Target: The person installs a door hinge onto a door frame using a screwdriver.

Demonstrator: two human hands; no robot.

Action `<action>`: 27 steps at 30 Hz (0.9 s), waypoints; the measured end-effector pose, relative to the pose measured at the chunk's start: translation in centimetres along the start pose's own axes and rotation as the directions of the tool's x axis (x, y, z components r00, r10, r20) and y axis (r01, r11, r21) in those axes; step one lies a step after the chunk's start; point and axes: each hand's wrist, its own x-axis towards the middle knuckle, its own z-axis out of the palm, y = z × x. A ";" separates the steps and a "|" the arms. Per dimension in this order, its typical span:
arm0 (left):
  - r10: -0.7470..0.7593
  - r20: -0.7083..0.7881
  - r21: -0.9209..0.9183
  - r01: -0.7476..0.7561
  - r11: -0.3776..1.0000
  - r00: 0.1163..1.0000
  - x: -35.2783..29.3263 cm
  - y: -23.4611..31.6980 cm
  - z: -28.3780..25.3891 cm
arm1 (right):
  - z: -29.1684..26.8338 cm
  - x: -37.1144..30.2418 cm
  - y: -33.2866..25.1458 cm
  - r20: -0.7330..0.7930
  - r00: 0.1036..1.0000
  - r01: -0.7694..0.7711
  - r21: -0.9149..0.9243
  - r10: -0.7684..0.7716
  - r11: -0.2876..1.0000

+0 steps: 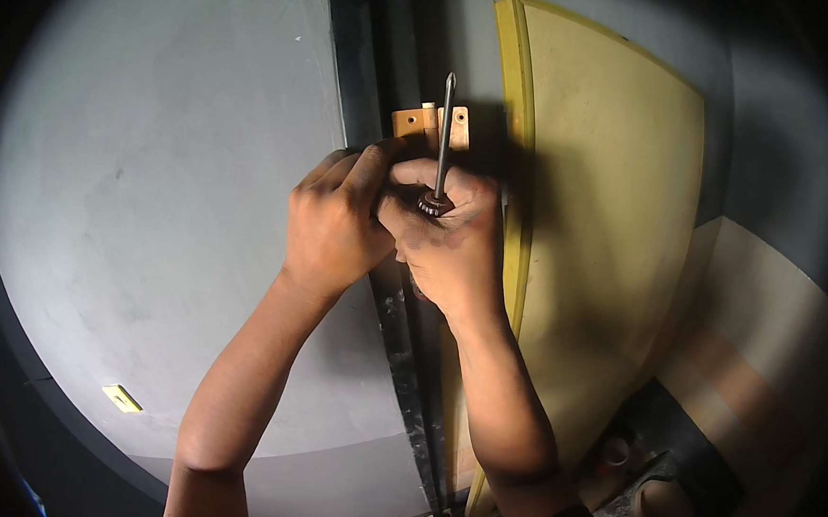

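Note:
My right hand (458,237) is closed around a screwdriver (444,132). Its metal shaft points upward, and most of the handle is hidden in the palm. Above both hands is a brass-coloured hinge (411,124) with screw holes in its two leaves, set by the dark door frame (361,75). My left hand (333,220) presses close beside the right one with fingers curled. Its fingertips reach the hinge's lower edge; whatever they pinch is hidden. The screwdriver's shaft passes in front of the hinge, so I cannot tell whether they touch.
A large grey panel (171,196) fills the left side, with a small yellow piece (122,398) low on it. To the right stands a yellow door-like panel (618,176) with a raised edge. Dark clutter and a pale rounded object (664,511) lie at the lower right.

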 end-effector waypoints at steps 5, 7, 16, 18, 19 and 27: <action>0.003 -0.014 -0.002 -0.003 1.000 1.000 -0.6 -0.1 -0.3 | 0.3 -0.3 0.2 0.034 0.999 -0.006 0.039 0.005 0.999; 0.005 -0.008 -0.008 -0.005 1.000 1.000 -0.5 -0.3 -0.2 | 0.0 -0.1 -0.1 0.056 0.998 -0.025 0.035 0.023 0.999; -0.023 0.054 0.020 0.022 1.000 0.998 -0.2 0.0 -0.3 | 0.3 0.0 0.5 0.036 0.998 0.061 -0.035 -0.060 0.998; -0.019 0.069 0.027 0.017 1.000 0.997 -0.3 -0.2 -0.5 | 0.6 -0.2 0.5 0.045 0.996 0.087 -0.110 -0.083 0.990; -0.013 0.071 0.024 0.011 1.000 0.997 -0.3 -0.2 -0.6 | 0.8 -0.4 0.5 0.049 0.994 0.100 -0.145 -0.094 0.984; 0.029 0.022 0.016 -0.029 0.999 0.999 0.0 0.0 -0.7 | -0.9 -0.9 -0.5 0.016 0.999 -0.030 -0.025 0.030 0.999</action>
